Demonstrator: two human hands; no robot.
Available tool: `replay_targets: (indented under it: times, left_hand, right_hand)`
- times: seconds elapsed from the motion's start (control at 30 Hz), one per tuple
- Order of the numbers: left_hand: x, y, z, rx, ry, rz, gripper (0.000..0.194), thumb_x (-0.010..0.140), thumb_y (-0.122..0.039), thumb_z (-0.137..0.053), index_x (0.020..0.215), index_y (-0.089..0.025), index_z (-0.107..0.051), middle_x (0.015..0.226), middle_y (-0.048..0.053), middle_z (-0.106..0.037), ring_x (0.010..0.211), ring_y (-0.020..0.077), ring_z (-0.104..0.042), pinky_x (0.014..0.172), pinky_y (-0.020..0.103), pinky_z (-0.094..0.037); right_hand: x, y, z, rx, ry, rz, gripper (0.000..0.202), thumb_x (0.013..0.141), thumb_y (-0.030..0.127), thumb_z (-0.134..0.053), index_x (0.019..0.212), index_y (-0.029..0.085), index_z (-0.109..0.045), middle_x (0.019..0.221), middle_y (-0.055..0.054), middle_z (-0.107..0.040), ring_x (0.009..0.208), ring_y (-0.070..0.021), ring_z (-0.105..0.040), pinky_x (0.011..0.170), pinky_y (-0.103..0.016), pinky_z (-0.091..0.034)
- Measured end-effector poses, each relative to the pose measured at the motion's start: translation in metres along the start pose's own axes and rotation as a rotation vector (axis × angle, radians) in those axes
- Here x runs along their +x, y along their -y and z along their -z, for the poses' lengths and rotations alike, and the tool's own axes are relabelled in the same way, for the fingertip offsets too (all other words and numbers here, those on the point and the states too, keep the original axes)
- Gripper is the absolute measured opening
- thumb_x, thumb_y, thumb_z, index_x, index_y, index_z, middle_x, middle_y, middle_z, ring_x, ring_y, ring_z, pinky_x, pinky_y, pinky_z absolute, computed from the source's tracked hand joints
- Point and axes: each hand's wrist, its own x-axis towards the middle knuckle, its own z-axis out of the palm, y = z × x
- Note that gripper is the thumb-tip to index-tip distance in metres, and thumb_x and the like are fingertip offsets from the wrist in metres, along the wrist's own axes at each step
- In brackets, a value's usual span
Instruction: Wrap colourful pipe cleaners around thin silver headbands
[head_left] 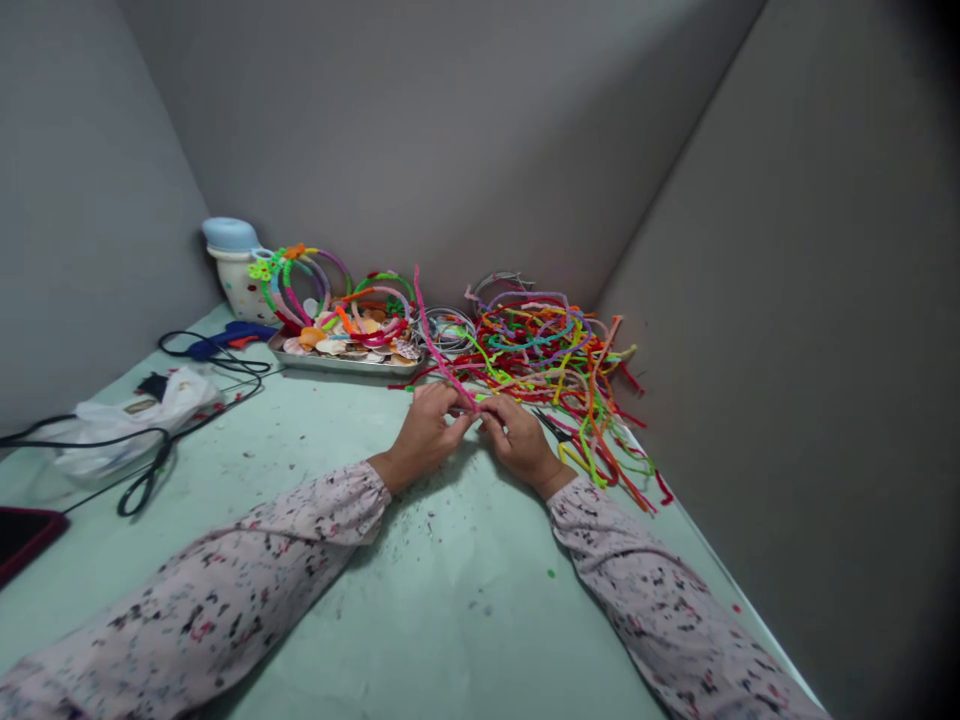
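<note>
Over the middle of the table, my left hand (pixel 429 432) pinches a pink pipe cleaner (pixel 435 350), whose free length rises up and to the left. Close beside it, my right hand (pixel 517 440) has its fingertips closed on the lower end of the same pipe cleaner. The fingertips of both hands nearly meet, and they hide that end. Just beyond my hands lies a tangled pile of many-coloured pipe cleaners (pixel 555 340). Scissors (pixel 553 427) with dark blades lie at the near side of the pile, by my right hand.
A metal tray (pixel 337 366) at the back holds shells and colourful rings. Behind its left end stands a white jar (pixel 241 285) with a blue lid. Black cables (pixel 161 435), a plastic bag (pixel 135 425) and a dark red-edged device (pixel 26 540) are at the left. Grey walls enclose the table (pixel 465 620).
</note>
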Motion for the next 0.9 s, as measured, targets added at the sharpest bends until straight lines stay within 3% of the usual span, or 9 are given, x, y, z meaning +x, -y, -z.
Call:
replay_targets:
  times: [0.3, 0.9]
  left_hand:
    - [0.0007, 0.0020, -0.0018, 0.027, 0.019, 0.007, 0.005, 0.080, -0.023, -0.061, 0.080, -0.018, -0.061, 0.080, 0.003, -0.063, 0.081, 0.0173, -0.056, 0.080, 0.034, -0.041]
    - [0.0006, -0.0044, 0.0030, -0.015, 0.053, 0.026, 0.014, 0.083, -0.027, -0.058, 0.072, -0.018, -0.055, 0.074, 0.000, -0.060, 0.076, 0.0149, -0.054, 0.079, 0.032, -0.038]
  right_hand:
    - [-0.0014, -0.0025, -0.0008, -0.034, -0.020, -0.033, 0.014, 0.091, 0.018, -0.044, 0.098, 0.020, -0.056, 0.088, -0.006, -0.061, 0.084, -0.0188, -0.059, 0.074, -0.031, -0.049]
    - [-0.0018, -0.0002, 0.0018, -0.032, 0.010, 0.019, 0.014, 0.090, 0.017, -0.045, 0.100, 0.020, -0.055, 0.090, -0.007, -0.061, 0.086, -0.0192, -0.057, 0.077, -0.032, -0.048]
